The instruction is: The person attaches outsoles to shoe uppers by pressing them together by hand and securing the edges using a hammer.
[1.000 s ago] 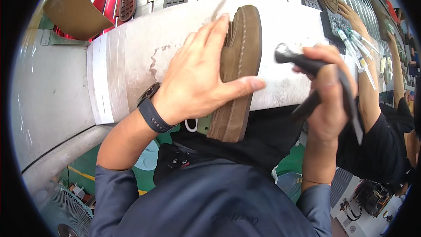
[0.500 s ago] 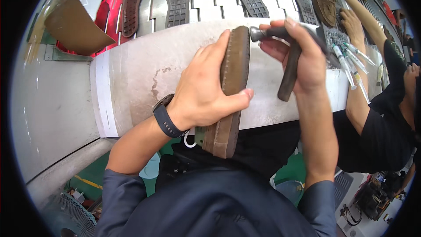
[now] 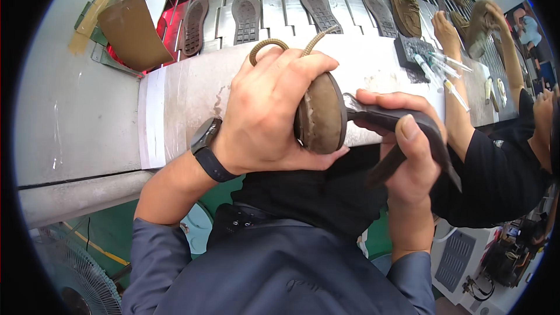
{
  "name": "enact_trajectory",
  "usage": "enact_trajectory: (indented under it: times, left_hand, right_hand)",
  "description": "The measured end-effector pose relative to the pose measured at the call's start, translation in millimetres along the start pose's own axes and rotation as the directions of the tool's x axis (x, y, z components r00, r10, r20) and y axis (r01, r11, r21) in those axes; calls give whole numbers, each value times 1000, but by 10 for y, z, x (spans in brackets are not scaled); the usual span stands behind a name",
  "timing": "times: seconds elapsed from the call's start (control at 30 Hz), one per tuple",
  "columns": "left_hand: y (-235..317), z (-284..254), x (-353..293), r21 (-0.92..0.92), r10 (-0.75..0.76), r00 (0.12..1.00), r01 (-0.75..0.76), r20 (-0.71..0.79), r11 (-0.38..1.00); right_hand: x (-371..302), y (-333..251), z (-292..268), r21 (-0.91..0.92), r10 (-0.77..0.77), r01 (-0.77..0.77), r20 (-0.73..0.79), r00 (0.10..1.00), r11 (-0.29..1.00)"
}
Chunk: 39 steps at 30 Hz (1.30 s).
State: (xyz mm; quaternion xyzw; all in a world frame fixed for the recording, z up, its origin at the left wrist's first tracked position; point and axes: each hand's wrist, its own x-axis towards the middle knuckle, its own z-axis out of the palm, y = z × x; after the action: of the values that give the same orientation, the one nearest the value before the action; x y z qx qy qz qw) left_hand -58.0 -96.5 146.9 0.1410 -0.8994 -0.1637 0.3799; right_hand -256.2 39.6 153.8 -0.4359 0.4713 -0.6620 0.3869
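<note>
My left hand point(image 3: 268, 111) is closed around a brown shoe point(image 3: 322, 118), turned so one rounded end and the edge of its dark sole face right. Looped tan laces point(image 3: 269, 42) stick up above the fingers, and most of the shoe's upper is hidden by the hand. In my right hand point(image 3: 411, 151) is a dark hammer point(image 3: 402, 120), gripped with the fingers and thumb around it. Its head is right against the sole edge; whether it touches cannot be made out. The handle is blurred.
Loose soles point(image 3: 246, 18) and a laced shoe point(image 3: 405, 9) lie on the slatted conveyor point(image 3: 280, 9) beyond the white bench point(image 3: 181, 93). Several syringes point(image 3: 446, 73) stand by a dark box point(image 3: 408, 58) at right. Beside me a co-worker's arm point(image 3: 458, 105) reaches forward. A fan point(image 3: 81, 274) is at lower left.
The shoe has been turned from lengthwise to end-on, its laces now showing. My right hand has lowered and brought the hammer in to the sole. The co-worker now holds up a shoe.
</note>
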Motion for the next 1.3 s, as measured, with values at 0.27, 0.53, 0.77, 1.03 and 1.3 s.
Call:
enact_trajectory:
  times: [0.27,0.53,0.77,1.03,1.3]
  left_hand:
    - [127,197,-92,13,104,988,-103,-114,995]
    - [-32,88,57,9,-25,986,27,-166,1000]
    - [-50,177,146,0,-27,973,28,-228,1000]
    - [125,168,-16,47,4,995,1,-104,999]
    - [257,320,-178,67,96,994,-93,-52,993]
  right_hand:
    - [-404,-405,36,-319,-140,177,136,981,931]
    - [-439,-354,-4,194,-479,502,-155,864,843]
    - [-121,-472,277,-486,-263,268,80,962,832]
    - [-192,-623,291,-444,-113,111,22,993,889]
    - [-372,-704,105,-483,60,-51,3,998,874]
